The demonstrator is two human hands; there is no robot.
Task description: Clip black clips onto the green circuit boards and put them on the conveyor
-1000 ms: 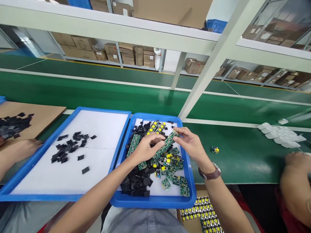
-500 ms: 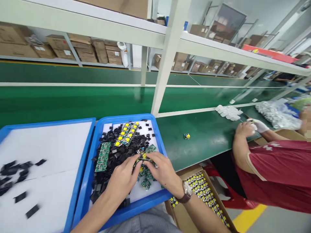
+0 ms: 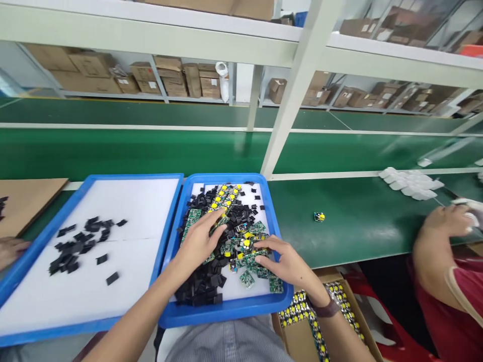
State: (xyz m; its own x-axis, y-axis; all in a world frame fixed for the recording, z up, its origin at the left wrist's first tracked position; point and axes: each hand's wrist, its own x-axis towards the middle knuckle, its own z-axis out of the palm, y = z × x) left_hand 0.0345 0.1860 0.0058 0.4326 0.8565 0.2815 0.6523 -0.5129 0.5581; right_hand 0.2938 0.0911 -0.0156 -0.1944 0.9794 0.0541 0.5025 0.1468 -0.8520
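Note:
My left hand is over the blue tray, thumb and fingers apart. Its fingertips reach the lower end of the circuit board strips with yellow round parts; whether they touch is unclear. Under its fingers, partly hidden, lies a green circuit board panel. My right hand hovers low over loose small circuit boards on the tray's right side, fingers spread and nothing visibly gripped. Small black pieces are heaped through the tray's left and middle.
A second blue-rimmed tray with scattered black pieces adjoins on the left. One small board lies on the green bench. A cardboard box of boards stands below right. A shelf post rises behind; co-workers' hands show at both sides.
My hands were together on a small yellow-topped board; now they are apart, left hand toward the strips, right hand over the loose boards. The view has swung left.

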